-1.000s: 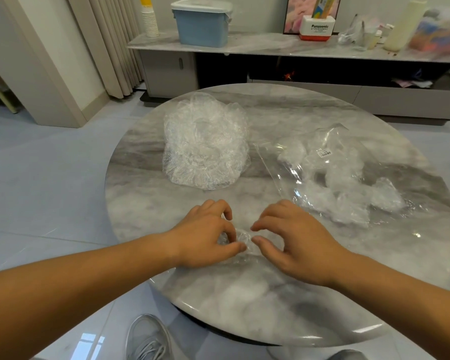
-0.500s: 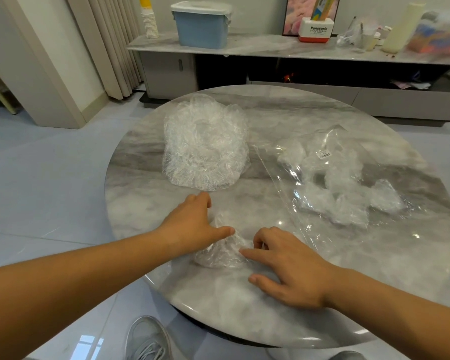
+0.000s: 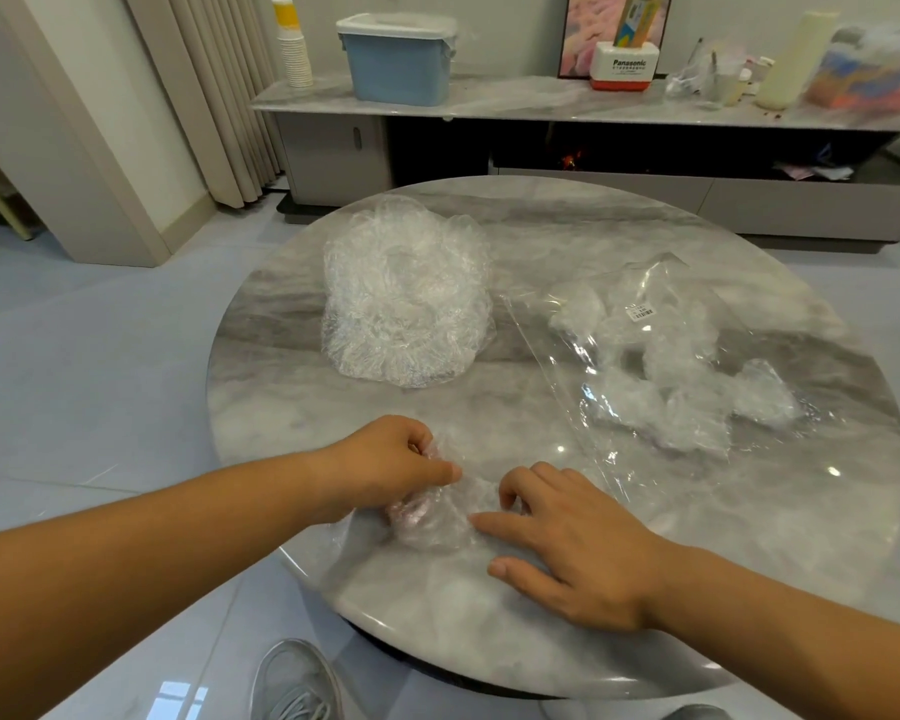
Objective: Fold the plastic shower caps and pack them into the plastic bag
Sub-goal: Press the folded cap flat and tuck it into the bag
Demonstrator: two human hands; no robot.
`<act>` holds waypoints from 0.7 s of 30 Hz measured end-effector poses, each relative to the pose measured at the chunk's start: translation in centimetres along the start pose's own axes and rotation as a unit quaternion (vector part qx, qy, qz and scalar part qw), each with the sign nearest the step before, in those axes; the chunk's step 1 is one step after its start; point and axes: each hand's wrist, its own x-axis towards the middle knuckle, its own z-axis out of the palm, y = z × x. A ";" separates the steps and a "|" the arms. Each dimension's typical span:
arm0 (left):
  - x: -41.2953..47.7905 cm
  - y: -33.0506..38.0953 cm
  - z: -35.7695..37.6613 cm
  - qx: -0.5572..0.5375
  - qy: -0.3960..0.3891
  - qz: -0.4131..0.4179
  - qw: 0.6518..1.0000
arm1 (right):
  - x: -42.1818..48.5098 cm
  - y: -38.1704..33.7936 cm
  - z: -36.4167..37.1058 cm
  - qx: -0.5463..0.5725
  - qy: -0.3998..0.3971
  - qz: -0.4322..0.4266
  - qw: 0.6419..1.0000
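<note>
Soft, even indoor light — small glare spots on the glossy table point(image 3: 749, 589) — wide-angle bowing at edges.

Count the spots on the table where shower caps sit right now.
3. A loose pile far left; folded ones inside the plastic bag on the right; one cap at the near edge, gripped by the left hand, right hand pressing it. Caps within the pile cannot be counted.
</note>
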 end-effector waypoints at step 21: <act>-0.6 2.2 3.4 -0.205 -0.083 -0.039 0.974 | -0.4 3.3 -2.1 0.157 0.082 0.237 0.955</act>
